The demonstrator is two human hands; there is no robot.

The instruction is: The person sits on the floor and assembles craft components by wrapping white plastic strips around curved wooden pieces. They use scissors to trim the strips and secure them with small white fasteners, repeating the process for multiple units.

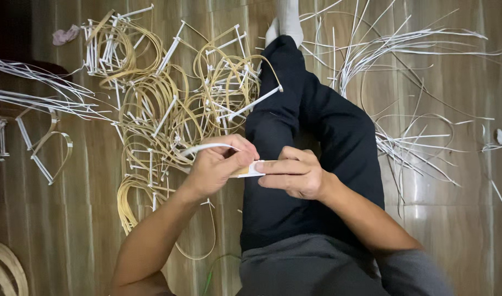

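Black trousers (311, 126), grey shirt (317, 268), white sock (288, 19).

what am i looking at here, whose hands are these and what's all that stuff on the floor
There is no machine here. The one picture comes from a camera worn on a person's head, looking down at their own two bare hands and their outstretched leg in dark trousers. The person sits on a wooden floor.

The left hand and the right hand meet over the lap, and together they pinch a thin white strip that curves away to the left. A small tan piece shows between the fingers; what it is I cannot tell.

On the floor to the left lies a pile of tan loops joined with white strips. To the right lie loose white strips.
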